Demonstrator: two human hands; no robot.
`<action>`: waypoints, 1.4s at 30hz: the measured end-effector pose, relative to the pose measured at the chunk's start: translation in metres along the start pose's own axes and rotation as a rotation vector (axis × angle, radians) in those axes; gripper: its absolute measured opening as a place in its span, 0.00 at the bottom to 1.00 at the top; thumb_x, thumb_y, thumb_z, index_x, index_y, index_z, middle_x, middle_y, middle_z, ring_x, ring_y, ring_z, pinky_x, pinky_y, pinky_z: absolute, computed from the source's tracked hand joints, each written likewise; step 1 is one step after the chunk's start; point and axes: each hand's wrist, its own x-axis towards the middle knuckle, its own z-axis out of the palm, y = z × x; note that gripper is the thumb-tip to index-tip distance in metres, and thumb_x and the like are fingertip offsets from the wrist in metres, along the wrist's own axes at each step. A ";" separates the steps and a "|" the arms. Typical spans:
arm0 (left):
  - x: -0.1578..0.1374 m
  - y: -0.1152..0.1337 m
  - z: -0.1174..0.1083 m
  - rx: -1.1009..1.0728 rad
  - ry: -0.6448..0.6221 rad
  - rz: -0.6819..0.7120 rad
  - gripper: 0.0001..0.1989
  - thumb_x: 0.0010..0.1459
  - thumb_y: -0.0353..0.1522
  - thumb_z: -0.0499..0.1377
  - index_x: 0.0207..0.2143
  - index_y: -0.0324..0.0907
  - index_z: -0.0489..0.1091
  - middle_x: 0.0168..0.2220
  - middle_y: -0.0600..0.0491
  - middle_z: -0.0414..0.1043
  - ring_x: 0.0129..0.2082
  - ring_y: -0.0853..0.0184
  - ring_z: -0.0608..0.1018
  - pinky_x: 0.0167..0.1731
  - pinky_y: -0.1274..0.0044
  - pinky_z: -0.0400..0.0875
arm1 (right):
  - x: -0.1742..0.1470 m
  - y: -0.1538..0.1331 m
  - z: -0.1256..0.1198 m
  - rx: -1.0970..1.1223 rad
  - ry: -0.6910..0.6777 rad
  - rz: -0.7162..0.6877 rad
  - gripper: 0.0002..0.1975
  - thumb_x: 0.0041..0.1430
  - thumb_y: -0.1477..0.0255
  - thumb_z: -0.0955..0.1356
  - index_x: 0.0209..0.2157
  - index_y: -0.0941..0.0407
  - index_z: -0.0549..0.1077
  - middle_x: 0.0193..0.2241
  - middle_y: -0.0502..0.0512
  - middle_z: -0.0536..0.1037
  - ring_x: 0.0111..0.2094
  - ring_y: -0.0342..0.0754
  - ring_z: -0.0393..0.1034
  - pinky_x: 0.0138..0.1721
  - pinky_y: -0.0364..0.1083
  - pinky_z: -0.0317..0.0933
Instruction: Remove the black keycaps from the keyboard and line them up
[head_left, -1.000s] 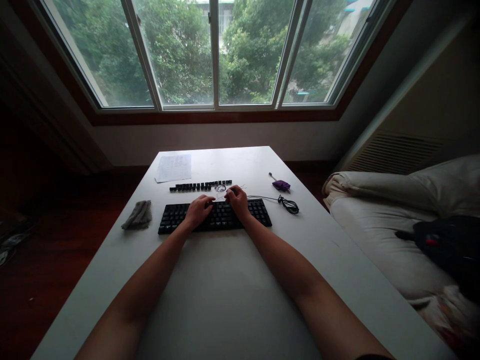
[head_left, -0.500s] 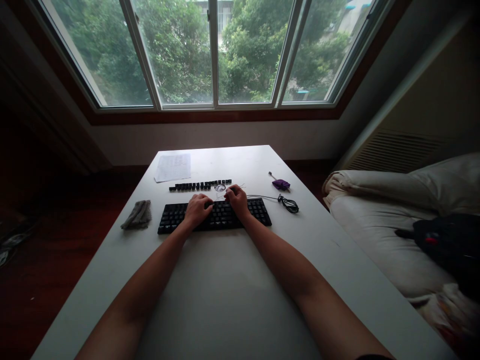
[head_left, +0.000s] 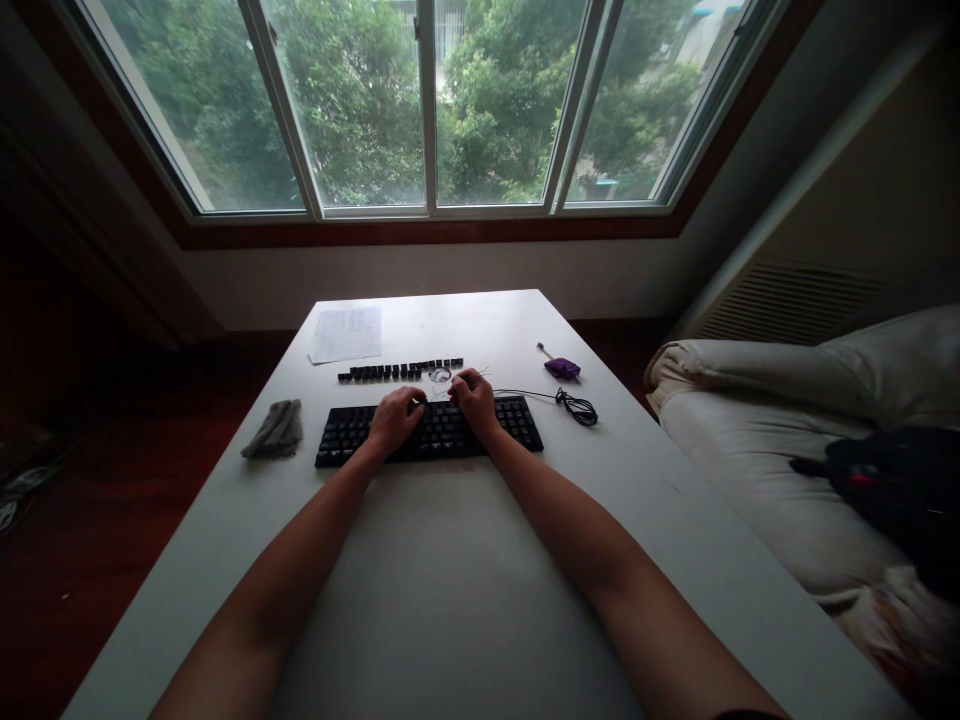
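A black keyboard (head_left: 442, 436) lies across the white table in front of me. My left hand (head_left: 396, 416) is over its back edge left of centre, thumb and fingers curled together; whatever is between the fingertips is too small and dark to make out. Right of it, my right hand (head_left: 472, 398) pinches a small red-handled tool with thin wires, which looks like a wire keycap puller (head_left: 452, 393). Behind the keyboard, several loose black keycaps (head_left: 380, 373) stand in a row. A small round clear dish (head_left: 439, 375) sits at the right end of that row.
A grey cloth (head_left: 274, 430) lies left of the keyboard, and a printed paper sheet (head_left: 346, 334) at the back left. To the right are the coiled cable (head_left: 577, 408) and a purple cloth-like item (head_left: 562, 369) near a thin stick. A pale sofa (head_left: 720, 430) stands beside the table.
The left hand's fingers have shifted slightly up and its thumb and forefinger have drawn into a curl. My right hand stays almost in place with the red-handled tool.
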 end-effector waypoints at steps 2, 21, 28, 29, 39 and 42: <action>0.000 0.001 -0.001 -0.019 0.010 0.001 0.10 0.58 0.29 0.58 0.43 0.46 0.73 0.41 0.52 0.75 0.37 0.64 0.77 0.43 0.71 0.71 | 0.000 -0.001 0.000 -0.002 -0.003 -0.005 0.13 0.58 0.58 0.66 0.32 0.54 0.71 0.22 0.49 0.77 0.23 0.46 0.71 0.28 0.44 0.65; 0.000 0.002 -0.001 -0.065 0.023 -0.012 0.12 0.60 0.30 0.58 0.45 0.46 0.75 0.43 0.51 0.74 0.34 0.67 0.77 0.39 0.73 0.73 | -0.001 -0.004 0.000 -0.024 0.002 0.019 0.14 0.57 0.56 0.65 0.32 0.54 0.70 0.22 0.49 0.77 0.22 0.46 0.71 0.28 0.44 0.65; 0.001 0.000 -0.001 -0.121 0.063 -0.019 0.12 0.61 0.31 0.58 0.46 0.46 0.75 0.43 0.51 0.73 0.32 0.69 0.76 0.38 0.74 0.72 | -0.002 -0.005 0.000 0.008 -0.007 0.010 0.14 0.57 0.56 0.65 0.32 0.54 0.70 0.22 0.49 0.76 0.22 0.46 0.70 0.26 0.44 0.64; 0.001 0.000 -0.001 -0.133 0.062 -0.022 0.11 0.61 0.32 0.58 0.46 0.46 0.75 0.43 0.51 0.73 0.32 0.69 0.76 0.37 0.75 0.72 | -0.002 -0.005 0.000 0.012 -0.009 0.007 0.14 0.57 0.56 0.65 0.32 0.54 0.70 0.22 0.49 0.76 0.22 0.46 0.70 0.26 0.44 0.64; 0.002 0.005 -0.004 -0.216 0.133 -0.048 0.09 0.59 0.32 0.60 0.43 0.44 0.73 0.39 0.51 0.72 0.31 0.70 0.76 0.36 0.75 0.73 | -0.002 -0.006 -0.001 -0.001 -0.007 0.008 0.14 0.58 0.57 0.65 0.31 0.54 0.70 0.22 0.50 0.76 0.22 0.46 0.70 0.27 0.44 0.65; 0.002 0.004 -0.003 -0.246 0.168 -0.063 0.08 0.58 0.33 0.61 0.41 0.43 0.71 0.38 0.52 0.72 0.31 0.70 0.76 0.36 0.75 0.72 | -0.002 -0.006 -0.001 0.001 -0.020 0.000 0.13 0.58 0.58 0.65 0.31 0.53 0.70 0.22 0.50 0.76 0.22 0.46 0.71 0.27 0.44 0.65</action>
